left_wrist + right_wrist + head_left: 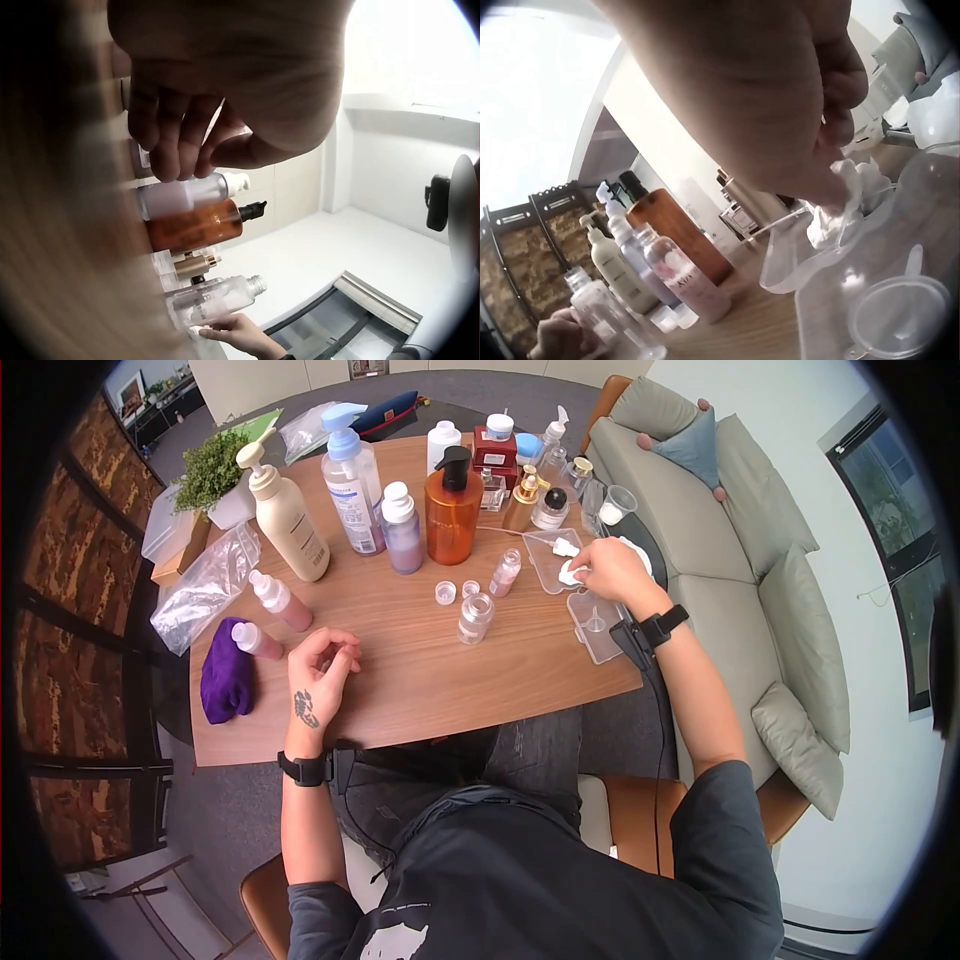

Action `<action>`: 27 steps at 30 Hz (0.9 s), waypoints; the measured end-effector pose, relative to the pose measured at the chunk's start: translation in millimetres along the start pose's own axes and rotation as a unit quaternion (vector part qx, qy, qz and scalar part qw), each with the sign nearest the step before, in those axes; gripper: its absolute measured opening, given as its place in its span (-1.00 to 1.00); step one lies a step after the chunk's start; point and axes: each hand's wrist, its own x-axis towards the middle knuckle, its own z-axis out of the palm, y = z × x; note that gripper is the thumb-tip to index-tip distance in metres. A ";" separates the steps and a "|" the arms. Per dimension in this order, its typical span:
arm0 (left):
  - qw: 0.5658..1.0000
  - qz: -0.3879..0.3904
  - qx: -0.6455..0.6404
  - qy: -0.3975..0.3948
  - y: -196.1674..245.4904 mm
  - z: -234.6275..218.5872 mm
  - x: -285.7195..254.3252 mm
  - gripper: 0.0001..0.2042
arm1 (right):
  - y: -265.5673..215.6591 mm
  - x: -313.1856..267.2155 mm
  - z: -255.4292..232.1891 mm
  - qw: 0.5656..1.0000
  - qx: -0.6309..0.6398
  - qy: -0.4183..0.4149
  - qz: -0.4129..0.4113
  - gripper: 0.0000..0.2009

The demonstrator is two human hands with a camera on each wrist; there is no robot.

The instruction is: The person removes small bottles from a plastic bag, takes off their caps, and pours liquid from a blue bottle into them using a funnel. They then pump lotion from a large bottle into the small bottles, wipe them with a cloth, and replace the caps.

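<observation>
My left hand [322, 663] rests on the wooden table [420, 670] with its fingers loosely curled and nothing in them; the left wrist view shows the same hand [187, 157] holding nothing. Beside it lie a small pink bottle [257, 640] and a purple cloth [226, 672]. At the table's right side my right hand [590, 570] pinches a crumpled white wad [570, 573] over a clear plastic sheet [545, 558]. In the right wrist view the white wad [847, 191] hangs from the fingertips [832, 169]. An uncapped clear bottle [475, 617] stands between my hands.
A clear tray holding a small funnel [595, 623] lies near the right edge. Two loose caps [445, 592], a small pink bottle [507, 572], an amber pump bottle [452, 510] and several other bottles and jars fill the back. A plastic bag [205, 588] lies left; a sofa [740, 560] stands right.
</observation>
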 end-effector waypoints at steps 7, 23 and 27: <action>1.000 0.001 0.009 0.002 -0.8 0.0 0.7 -0.91 | -13.4 6.3 -22.5 1.000 -0.015 -0.018 -0.016 -0.84; 1.000 -0.001 -0.008 -0.001 -0.7 -3.4 -1.2 -0.90 | 2.9 5.9 -45.7 0.998 0.048 -0.026 -0.008 -0.77; 1.000 -0.008 -0.005 0.001 0.6 -3.3 -0.4 -0.90 | 20.7 1.8 -55.7 0.991 0.130 -0.014 -0.011 -0.75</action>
